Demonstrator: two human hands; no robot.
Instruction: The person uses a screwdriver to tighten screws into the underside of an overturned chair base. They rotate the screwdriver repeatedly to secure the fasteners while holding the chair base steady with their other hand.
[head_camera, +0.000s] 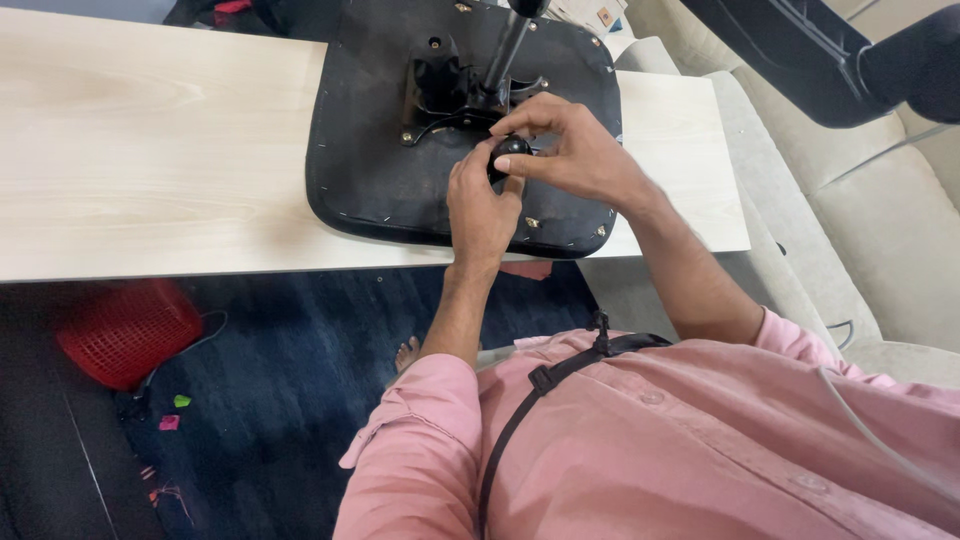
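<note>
An upturned black chair seat (370, 150) lies on a light wooden table (150, 150), its black metal mechanism (445, 90) and gas cylinder (505, 45) pointing up. Both my hands meet at a round black knob (509, 152) on the mechanism's near side. My left hand (480, 210) grips the knob from below. My right hand (575, 150) pinches it from above with thumb and fingers.
A red plastic basket (125, 330) stands on the dark blue carpet under the table at left, with small coloured scraps (175, 410) nearby. A beige sofa (880, 230) sits to the right. A black chair part (830, 55) hangs over it at top right.
</note>
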